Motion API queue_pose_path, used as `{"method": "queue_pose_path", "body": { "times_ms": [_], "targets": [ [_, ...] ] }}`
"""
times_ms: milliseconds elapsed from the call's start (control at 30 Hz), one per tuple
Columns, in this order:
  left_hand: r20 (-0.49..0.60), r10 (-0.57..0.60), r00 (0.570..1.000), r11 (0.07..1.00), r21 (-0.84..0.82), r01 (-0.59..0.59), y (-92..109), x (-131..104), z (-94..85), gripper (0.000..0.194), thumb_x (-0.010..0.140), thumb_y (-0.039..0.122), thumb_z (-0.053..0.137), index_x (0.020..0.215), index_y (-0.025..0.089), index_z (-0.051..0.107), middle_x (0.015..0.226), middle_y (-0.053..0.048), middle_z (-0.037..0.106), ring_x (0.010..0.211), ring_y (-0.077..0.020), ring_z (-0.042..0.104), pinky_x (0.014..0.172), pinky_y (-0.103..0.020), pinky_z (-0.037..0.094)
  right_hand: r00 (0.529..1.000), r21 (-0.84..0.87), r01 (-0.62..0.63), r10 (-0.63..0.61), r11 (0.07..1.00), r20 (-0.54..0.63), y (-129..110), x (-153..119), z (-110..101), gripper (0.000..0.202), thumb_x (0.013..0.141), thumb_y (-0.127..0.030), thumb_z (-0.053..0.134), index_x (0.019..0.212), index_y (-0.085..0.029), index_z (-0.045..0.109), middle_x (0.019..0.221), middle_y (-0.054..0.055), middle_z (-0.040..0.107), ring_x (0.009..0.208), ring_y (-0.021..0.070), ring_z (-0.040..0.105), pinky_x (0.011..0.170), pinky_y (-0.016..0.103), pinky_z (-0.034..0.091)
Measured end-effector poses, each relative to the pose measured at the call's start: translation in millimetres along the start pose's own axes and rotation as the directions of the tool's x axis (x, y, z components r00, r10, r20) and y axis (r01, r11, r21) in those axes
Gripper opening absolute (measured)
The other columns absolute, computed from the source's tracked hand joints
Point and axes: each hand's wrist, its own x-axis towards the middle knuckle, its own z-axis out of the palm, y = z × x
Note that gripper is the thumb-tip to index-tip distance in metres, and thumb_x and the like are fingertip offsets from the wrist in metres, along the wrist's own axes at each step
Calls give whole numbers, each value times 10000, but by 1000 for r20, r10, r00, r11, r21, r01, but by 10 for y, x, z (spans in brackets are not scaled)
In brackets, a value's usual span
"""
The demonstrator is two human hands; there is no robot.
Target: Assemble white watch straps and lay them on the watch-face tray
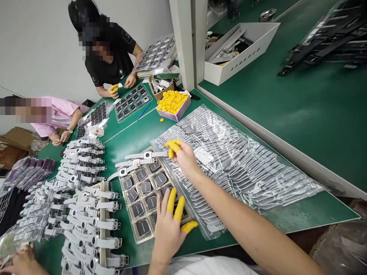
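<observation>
My right hand [185, 158], with yellow finger cots on its fingertips, pinches the strap end of a white-strapped smartwatch [147, 155]. That watch lies over the far edge of a clear plastic tray [132, 224] with dark square watch units in its pockets. Two more white-strapped watches, one being this near watch [123, 172], rest beside it at the tray's far left corner. My left hand [168, 233] lies over the tray's near right part, fingers stretched out, three of them in yellow cots. It covers some pockets, and nothing shows in its grip.
Flat plastic bags of grey straps [243, 164] spread to the right. Rows of white-strapped watches [91, 221] stand on the left. Beyond are a box of yellow finger cots [173, 103], another tray [133, 101] and two co-workers. Another person's hand [23, 261] shows at bottom left.
</observation>
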Motion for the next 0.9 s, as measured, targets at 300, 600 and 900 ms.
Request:
{"method": "queue_pose_path", "body": {
  "times_ms": [300,600,900],
  "targets": [
    [-53,6,999,994,-106,-12,-591,170,-154,687,864,451,782,1489,318,529,1564,-147,531,1533,-393,374,1256,-727,205,999,45,-32,33,998,-24,-20,7,6,222,767,-408,732,785,-205,645,530,-63,521,434,83,340,421,238,284],
    [-284,-587,758,594,-788,165,184,765,30,573,1018,436,523,1559,289,404,1688,-114,335,1621,-288,168,1321,-513,191,997,-119,56,-62,991,-46,55,80,-49,256,806,-457,657,853,-205,650,545,-60,523,440,108,368,435,249,297],
    [32,-785,619,43,-993,106,283,1476,577,608,988,536,502,1507,230,418,1659,-113,395,1595,-253,267,1303,-402,254,875,-933,338,-323,-124,360,134,21,-388,383,895,-181,551,1258,-135,663,1223,197,692,1185,358,563,994,495,459]
  ]
}}
